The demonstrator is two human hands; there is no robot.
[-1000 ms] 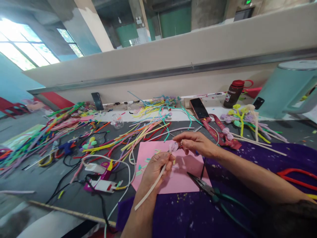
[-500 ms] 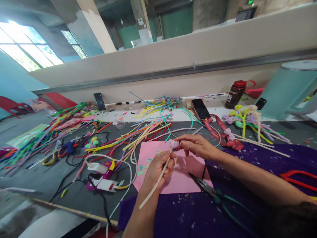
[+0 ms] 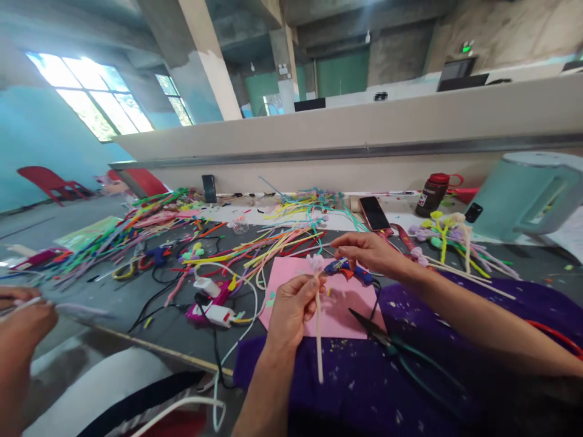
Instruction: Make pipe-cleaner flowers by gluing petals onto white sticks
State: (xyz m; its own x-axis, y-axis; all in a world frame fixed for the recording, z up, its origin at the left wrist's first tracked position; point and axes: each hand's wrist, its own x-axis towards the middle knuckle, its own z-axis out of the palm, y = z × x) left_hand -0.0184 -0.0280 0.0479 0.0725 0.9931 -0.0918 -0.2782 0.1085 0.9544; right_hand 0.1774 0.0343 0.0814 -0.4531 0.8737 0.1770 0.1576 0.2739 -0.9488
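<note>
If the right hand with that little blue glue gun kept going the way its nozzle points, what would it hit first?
Most likely the fuzzy pale flower head atop the white stem held by the left hand. The glue gun in the right hand aims leftward at it, though depth is hard to judge.

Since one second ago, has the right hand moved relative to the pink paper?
Yes. The right hand now holds a blue glue gun with its tip at the flower head; earlier its fingers pinched the flower directly, above the pink paper.
</note>
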